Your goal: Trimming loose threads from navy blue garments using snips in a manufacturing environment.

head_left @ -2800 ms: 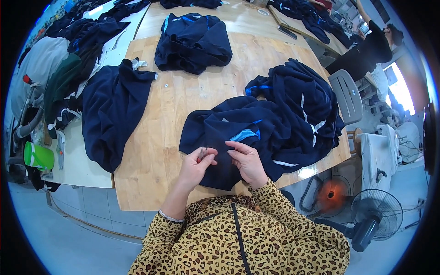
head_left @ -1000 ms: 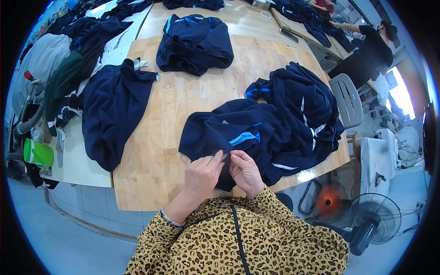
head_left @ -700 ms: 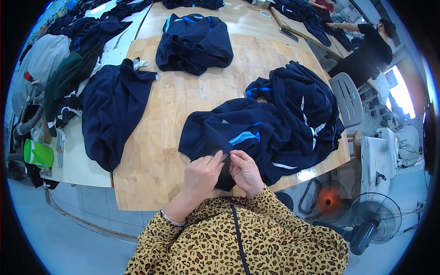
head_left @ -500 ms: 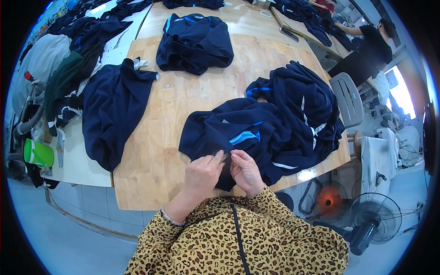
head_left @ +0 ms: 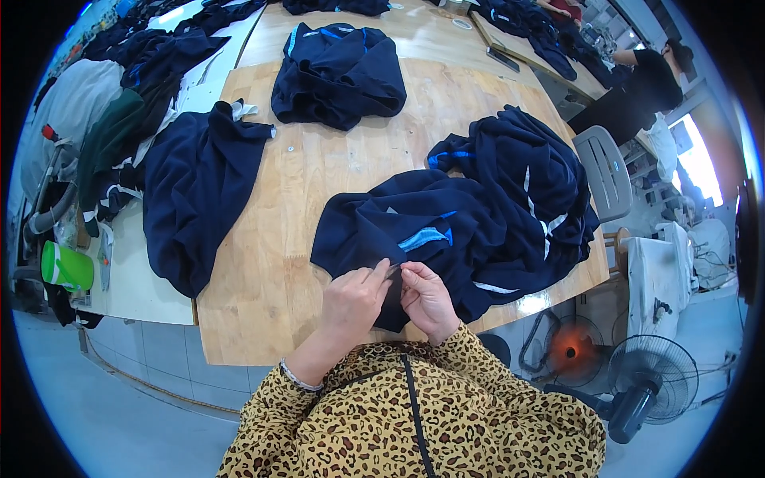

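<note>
Two hands, the left hand [head_left: 353, 296] and right hand [head_left: 427, 296], pinch the near edge of a dark blue shirt [head_left: 414, 239] with closed fingers on the wooden desk [head_left: 255, 271].

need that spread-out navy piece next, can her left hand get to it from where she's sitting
Probably yes. The left hand is at the navy garment in front; the spread navy piece lies to its left across bare wooden table, nothing between.

bare wood is left down the middle of the table [head_left: 319, 183]. the right edge is blocked by a heap [head_left: 518, 183], the left edge by a garment [head_left: 195, 199], the far edge by a pile [head_left: 339, 72].
</note>
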A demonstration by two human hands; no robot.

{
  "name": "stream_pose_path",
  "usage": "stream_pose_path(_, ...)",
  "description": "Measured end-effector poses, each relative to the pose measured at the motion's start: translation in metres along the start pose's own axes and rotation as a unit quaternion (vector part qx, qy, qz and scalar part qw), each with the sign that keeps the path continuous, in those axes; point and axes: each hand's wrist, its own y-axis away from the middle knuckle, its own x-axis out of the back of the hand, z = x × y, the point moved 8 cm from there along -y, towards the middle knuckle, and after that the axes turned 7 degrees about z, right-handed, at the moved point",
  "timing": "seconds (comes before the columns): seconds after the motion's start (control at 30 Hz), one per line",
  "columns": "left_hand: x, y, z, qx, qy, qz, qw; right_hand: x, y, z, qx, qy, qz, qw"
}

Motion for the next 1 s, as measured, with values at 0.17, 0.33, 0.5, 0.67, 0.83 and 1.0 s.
stream_pose_path(0.17,0.000,0.000,0.001,-0.005,0.003,0.005,1.000,0.001,-0.001,0.001,0.003,0.004,-0.002,1.000)
stream_pose_path(0.33,-0.003,0.002,0.000,-0.007,0.004,0.000,1.000,0.006,-0.002,0.002,0.006,0.003,-0.003,1.000)
stream_pose_path(0.5,-0.001,0.001,-0.017,0.062,0.092,-0.013,0.994,0.000,0.000,-0.002,-0.001,-0.051,-0.026,0.998)
stream_pose_path(0.67,0.005,0.009,-0.076,0.326,0.300,0.042,0.895,0.011,-0.005,-0.001,-0.001,-0.075,-0.013,0.997)
stream_pose_path(0.83,0.006,0.019,-0.103,0.406,0.367,0.054,0.835,0.013,-0.006,0.001,0.000,-0.082,0.000,0.997)
stream_pose_path(1.0,-0.019,0.027,-0.085,0.385,0.364,-0.036,0.847,0.011,-0.006,0.004,-0.004,-0.051,0.016,0.999)
